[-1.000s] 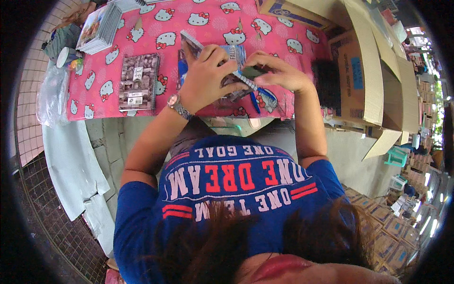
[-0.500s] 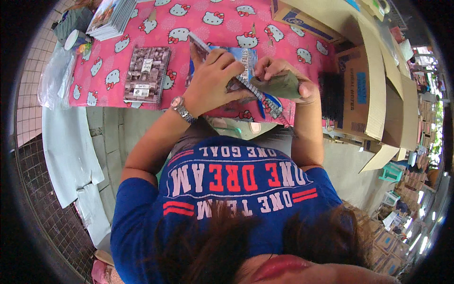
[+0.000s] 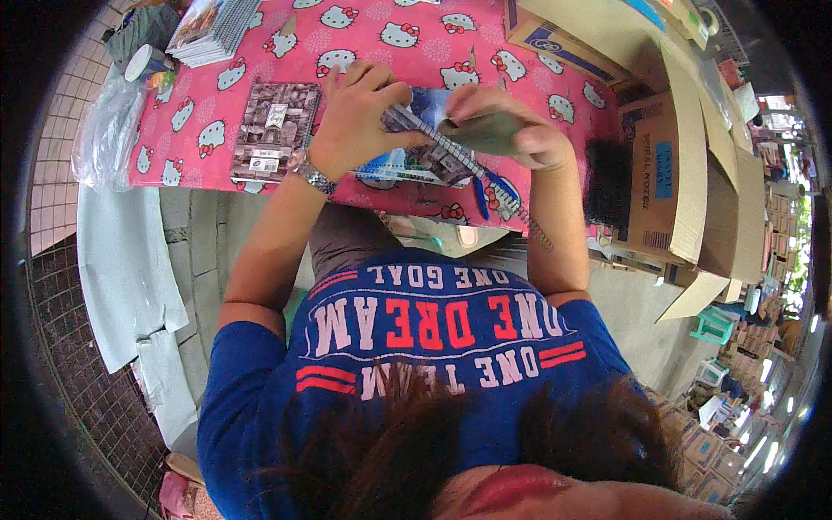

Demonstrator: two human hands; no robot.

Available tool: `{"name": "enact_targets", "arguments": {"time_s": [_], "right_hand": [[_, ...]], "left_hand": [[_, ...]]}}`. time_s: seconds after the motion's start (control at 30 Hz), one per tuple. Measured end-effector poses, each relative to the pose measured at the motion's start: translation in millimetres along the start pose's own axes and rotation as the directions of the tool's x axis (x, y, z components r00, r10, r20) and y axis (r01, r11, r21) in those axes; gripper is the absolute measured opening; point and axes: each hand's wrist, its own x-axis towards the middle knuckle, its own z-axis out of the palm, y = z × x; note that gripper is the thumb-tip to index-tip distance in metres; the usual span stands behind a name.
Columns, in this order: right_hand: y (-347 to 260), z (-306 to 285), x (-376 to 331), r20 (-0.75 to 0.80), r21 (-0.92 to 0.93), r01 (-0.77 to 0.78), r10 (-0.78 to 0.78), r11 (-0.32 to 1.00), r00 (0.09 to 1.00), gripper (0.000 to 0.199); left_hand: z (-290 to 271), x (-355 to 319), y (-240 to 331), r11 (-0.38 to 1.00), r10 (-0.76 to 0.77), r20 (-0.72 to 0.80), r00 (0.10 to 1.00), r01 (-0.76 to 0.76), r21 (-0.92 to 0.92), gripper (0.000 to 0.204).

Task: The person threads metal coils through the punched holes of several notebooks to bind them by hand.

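— How are the hands placed?
— The left hand [image 3: 357,120] pinches a tilted spiral notebook [image 3: 440,144]; the right hand [image 3: 548,147] grips a dark-green piece [image 3: 487,133], blurred, between fingers and thumb.
— Where is that notebook?
— Between the hands, above the pink-covered surface [image 3: 198,111], with its wire coil [image 3: 522,213] trailing past the lower end.
— Anything beside it?
— A grey-covered notebook [image 3: 276,130] lies flat, left of the left hand.

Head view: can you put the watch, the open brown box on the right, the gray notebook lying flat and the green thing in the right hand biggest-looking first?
1. Open brown box
2. Gray notebook lying flat
3. Green thing, a bit blurry
4. Watch
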Motion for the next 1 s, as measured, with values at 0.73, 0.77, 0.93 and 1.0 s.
{"name": "enact_targets", "arguments": {"time_s": [0.73,0.77,0.93,1.0], "right_hand": [[17,-14,14,-0.121,-0.581,-0.179,0.133,0.794,0.984,0.053],[18,-15,17,-0.196,-0.702,-0.252,0.160,0.666,0.968,0.053],[9,-7,23,-0.286,-0.663,-0.411,0.296,0.626,0.911,0.049],[7,1,24,-0.102,-0.325,-0.154,0.128,0.933,0.987,0.048]], "left_hand": [[-9,-7,11,0.986,0.035,-0.094,0.995,-0.050,-0.161,0.048],[-9,-10,10,0.984,0.028,-0.092,0.995,-0.044,-0.170,0.048],[-9,-10,10,0.984,0.009,-0.114,0.993,-0.030,-0.178,0.049],[-11,-14,8,0.977,-0.026,-0.098,0.995,0.005,-0.213,0.048]]}}
